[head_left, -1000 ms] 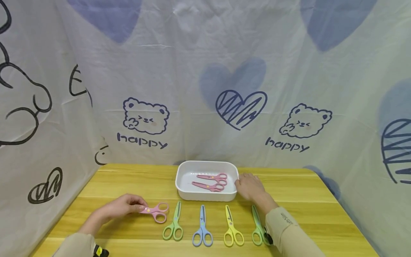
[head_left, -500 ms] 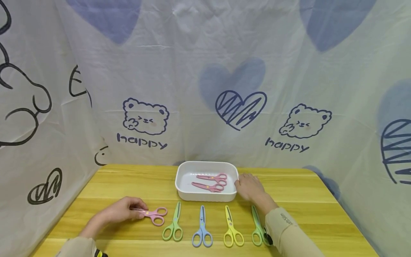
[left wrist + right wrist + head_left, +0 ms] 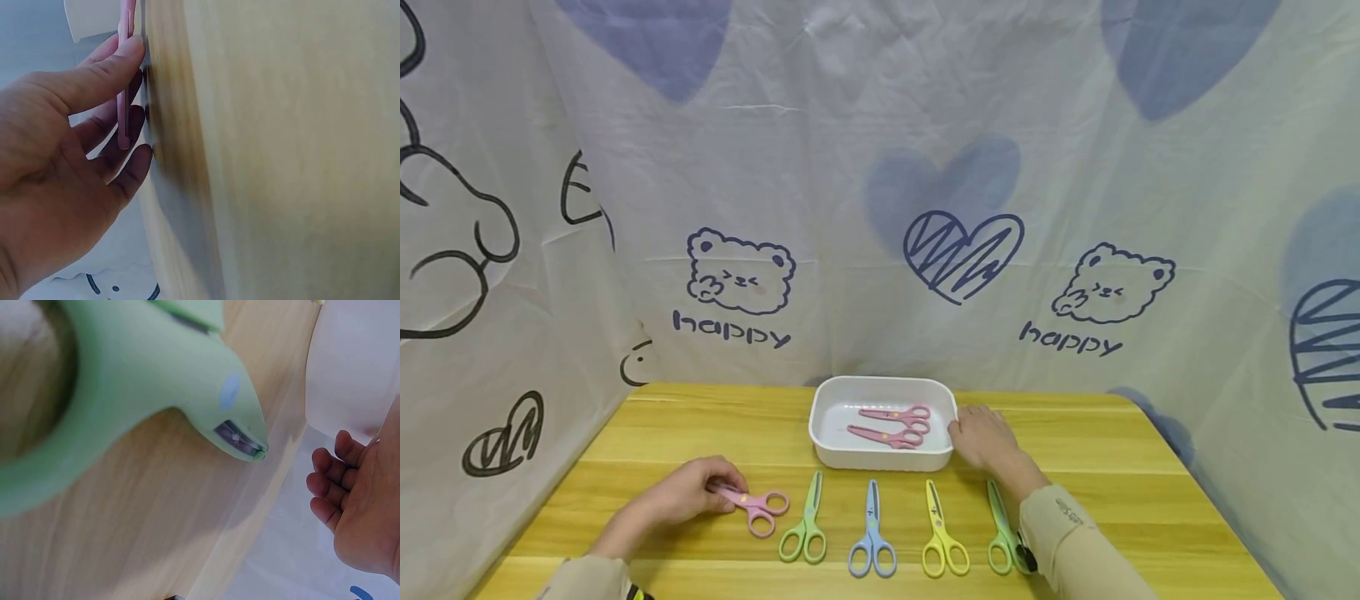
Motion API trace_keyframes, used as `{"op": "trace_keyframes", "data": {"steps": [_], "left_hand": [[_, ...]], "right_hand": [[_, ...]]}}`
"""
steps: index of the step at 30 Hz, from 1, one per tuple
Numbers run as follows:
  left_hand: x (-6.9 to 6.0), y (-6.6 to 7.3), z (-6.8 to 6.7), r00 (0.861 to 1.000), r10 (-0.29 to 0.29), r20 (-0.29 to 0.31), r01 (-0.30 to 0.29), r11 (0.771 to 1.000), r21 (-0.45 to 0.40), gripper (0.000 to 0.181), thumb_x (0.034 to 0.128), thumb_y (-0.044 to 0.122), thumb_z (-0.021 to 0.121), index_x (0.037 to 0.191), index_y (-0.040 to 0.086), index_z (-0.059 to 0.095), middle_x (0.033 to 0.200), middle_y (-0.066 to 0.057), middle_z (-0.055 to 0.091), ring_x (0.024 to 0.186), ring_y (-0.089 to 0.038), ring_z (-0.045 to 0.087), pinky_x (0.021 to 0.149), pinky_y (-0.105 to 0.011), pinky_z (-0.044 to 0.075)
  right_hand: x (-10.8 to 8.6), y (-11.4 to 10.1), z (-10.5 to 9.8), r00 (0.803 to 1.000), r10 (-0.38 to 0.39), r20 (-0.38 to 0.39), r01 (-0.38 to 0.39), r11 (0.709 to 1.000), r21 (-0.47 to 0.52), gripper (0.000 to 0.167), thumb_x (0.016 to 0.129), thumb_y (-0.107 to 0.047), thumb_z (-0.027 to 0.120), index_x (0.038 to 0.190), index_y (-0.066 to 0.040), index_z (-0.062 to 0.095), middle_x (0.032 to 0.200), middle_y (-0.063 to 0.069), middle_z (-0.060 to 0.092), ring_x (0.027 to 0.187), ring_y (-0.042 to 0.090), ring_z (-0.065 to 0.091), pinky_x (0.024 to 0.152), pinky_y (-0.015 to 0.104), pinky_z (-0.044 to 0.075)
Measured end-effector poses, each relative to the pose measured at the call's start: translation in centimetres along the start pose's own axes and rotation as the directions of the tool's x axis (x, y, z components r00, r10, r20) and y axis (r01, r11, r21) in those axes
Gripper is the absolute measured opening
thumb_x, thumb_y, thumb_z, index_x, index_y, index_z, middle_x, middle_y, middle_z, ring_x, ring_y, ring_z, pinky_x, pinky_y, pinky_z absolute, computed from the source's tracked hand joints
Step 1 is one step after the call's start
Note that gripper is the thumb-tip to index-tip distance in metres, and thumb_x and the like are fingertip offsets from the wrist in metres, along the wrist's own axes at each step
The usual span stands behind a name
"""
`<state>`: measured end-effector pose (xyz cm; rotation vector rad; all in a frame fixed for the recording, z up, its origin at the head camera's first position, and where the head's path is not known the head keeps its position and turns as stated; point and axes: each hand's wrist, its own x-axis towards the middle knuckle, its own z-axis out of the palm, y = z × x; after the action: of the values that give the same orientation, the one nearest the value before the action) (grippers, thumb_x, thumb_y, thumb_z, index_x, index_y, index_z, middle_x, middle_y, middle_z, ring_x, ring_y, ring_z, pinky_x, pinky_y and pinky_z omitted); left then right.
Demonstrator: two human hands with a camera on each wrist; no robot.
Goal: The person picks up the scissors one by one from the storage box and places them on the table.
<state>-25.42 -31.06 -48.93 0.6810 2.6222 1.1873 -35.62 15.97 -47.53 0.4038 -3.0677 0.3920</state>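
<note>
Near the left of the table, my left hand (image 3: 692,492) pinches pink scissors (image 3: 752,502) by the blade end, thumb against fingers. Their handle loops point right. In the left wrist view these pink scissors (image 3: 124,94) appear edge-on between thumb and fingertips, close above the wood. My right hand (image 3: 985,436) holds the right end of a white plastic box (image 3: 880,459). Its curled fingers (image 3: 327,485) show beside the box wall in the right wrist view; the thumb's contact is partly hidden. Two more pink scissors (image 3: 891,436) lie in the box.
In front of the box lie green scissors (image 3: 806,521), blue scissors (image 3: 872,533) and yellow scissors (image 3: 942,533), blades pointing away. Another green pair (image 3: 1000,533) sits partly under the right sleeve (image 3: 1067,533). A printed cloth (image 3: 850,317) hangs behind the wooden table (image 3: 1112,492).
My left hand has shifted slightly left and nearer with the pink scissors, and their handle loops have swung toward me. The right hand and the box have stayed in place.
</note>
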Motion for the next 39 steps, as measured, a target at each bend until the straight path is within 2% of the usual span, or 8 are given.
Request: {"op": "trace_keyframes", "data": {"steps": [6, 12, 20, 26, 30, 33, 39], "left_hand": [[0.3, -0.1, 0.1, 0.999, 0.046, -0.008, -0.046, 0.999, 0.028, 0.018, 0.086, 0.003, 0.08, 0.104, 0.006, 0.076, 0.1, -0.003, 0.065, 0.089, -0.009, 0.059, 0.077, -0.024, 0.052], [0.5, -0.3, 0.2, 0.999, 0.038, 0.009, -0.038, 0.998, 0.04, 0.018, 0.0873, 0.006, 0.08, 0.104, 0.01, 0.077, 0.101, 0.0, 0.064, 0.091, -0.007, 0.057, 0.079, -0.024, 0.051], [0.3, 0.3, 0.3, 1.0, 0.029, -0.011, -0.028, 0.996, 0.085, 0.02, 0.0824, 0.008, 0.083, 0.1, 0.017, 0.08, 0.104, 0.001, 0.061, 0.099, -0.019, 0.045, 0.084, -0.028, 0.043], [0.1, 0.7, 0.5, 1.0, 0.01, -0.03, -0.006, 0.993, 0.119, 0.021, 0.0816, 0.008, 0.083, 0.1, 0.019, 0.08, 0.106, 0.002, 0.061, 0.1, -0.021, 0.043, 0.084, -0.03, 0.039], [-0.2, 0.9, 0.8, 0.998, -0.005, -0.068, 0.015, 0.99, 0.142, 0.024, 0.0822, 0.01, 0.083, 0.105, 0.018, 0.08, 0.109, 0.0, 0.063, 0.101, -0.022, 0.043, 0.084, -0.031, 0.039], [-0.4, 0.9, 1.1, 0.992, -0.007, -0.125, 0.031, 0.982, 0.186, 0.027, 0.0831, 0.015, 0.084, 0.109, 0.016, 0.078, 0.114, -0.003, 0.064, 0.103, -0.024, 0.044, 0.084, -0.034, 0.039], [-0.6, 1.6, 1.9, 0.961, -0.063, -0.27, 0.126, 0.967, 0.222, 0.03, 0.0831, 0.023, 0.086, 0.109, 0.011, 0.075, 0.112, -0.005, 0.064, 0.099, -0.022, 0.048, 0.08, -0.036, 0.04]], "right_hand": [[-0.1, -0.1, -0.2, 1.0, -0.006, -0.003, 0.006, 1.0, -0.001, 0.049, 0.108, -0.027, 0.04, 0.136, 0.008, 0.058, 0.136, 0.024, 0.061, 0.129, 0.042, 0.053, 0.112, 0.056, 0.038], [-0.1, 0.1, -0.1, 1.0, -0.008, -0.003, 0.008, 1.0, -0.008, 0.049, 0.108, -0.027, 0.039, 0.136, 0.008, 0.057, 0.137, 0.025, 0.061, 0.129, 0.042, 0.053, 0.113, 0.056, 0.037], [0.1, 0.1, 0.1, 1.0, -0.013, -0.01, 0.013, 1.0, 0.002, 0.049, 0.107, -0.027, 0.039, 0.135, 0.008, 0.058, 0.134, 0.025, 0.062, 0.128, 0.042, 0.054, 0.112, 0.056, 0.038], [0.0, 0.1, 0.1, 1.0, -0.012, -0.005, 0.012, 1.0, 0.002, 0.049, 0.108, -0.028, 0.039, 0.135, 0.008, 0.059, 0.135, 0.024, 0.062, 0.128, 0.042, 0.054, 0.112, 0.056, 0.038], [0.0, 0.1, 0.1, 1.0, -0.014, -0.001, 0.014, 1.0, -0.004, 0.047, 0.108, -0.027, 0.039, 0.134, 0.007, 0.059, 0.133, 0.023, 0.063, 0.125, 0.041, 0.055, 0.111, 0.055, 0.038], [0.0, 0.1, 0.2, 1.0, -0.016, -0.003, 0.016, 1.0, -0.004, 0.047, 0.108, -0.027, 0.039, 0.133, 0.007, 0.06, 0.133, 0.023, 0.063, 0.125, 0.041, 0.055, 0.111, 0.056, 0.038], [0.0, 0.1, 0.1, 1.0, -0.013, -0.006, 0.013, 1.0, 0.0, 0.046, 0.108, -0.027, 0.039, 0.13, 0.007, 0.061, 0.132, 0.023, 0.063, 0.125, 0.041, 0.055, 0.111, 0.056, 0.038]]}}
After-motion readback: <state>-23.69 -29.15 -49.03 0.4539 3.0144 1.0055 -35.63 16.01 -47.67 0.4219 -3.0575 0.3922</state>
